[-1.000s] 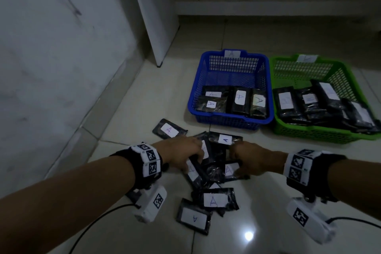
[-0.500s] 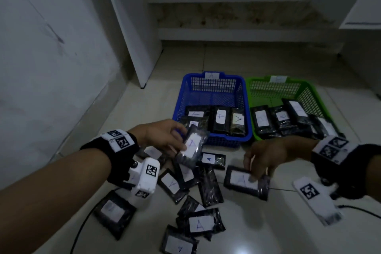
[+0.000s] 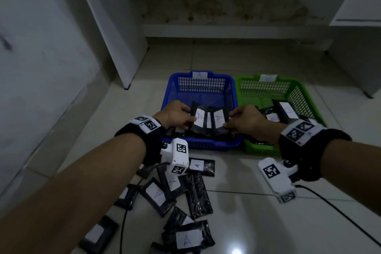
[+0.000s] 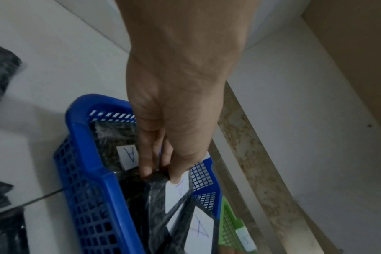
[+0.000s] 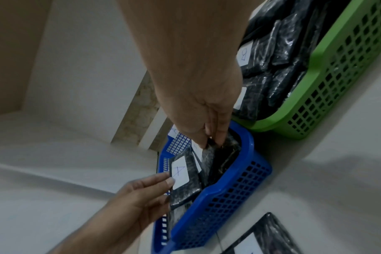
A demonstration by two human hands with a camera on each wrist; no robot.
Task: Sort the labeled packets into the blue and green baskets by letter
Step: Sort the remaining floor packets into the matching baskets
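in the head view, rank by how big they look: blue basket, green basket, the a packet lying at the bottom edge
1. and 2. blue basket and green basket: look alike in size, and hands cover part of each, so no ranking.
3. A packet: smallest, though nearest the camera.

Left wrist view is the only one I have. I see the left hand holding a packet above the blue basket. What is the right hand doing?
Observer: The right hand pinches its own packet, marked A, over the blue basket as well.
Operator: Which letter do the packets in the green basket carry?
Observer: The green basket holds a packet marked B, readable in the right wrist view.
Operator: Which letter is on the packets left on the floor?
Observer: The nearest floor packet reads A. Some of the others are too dim to read.
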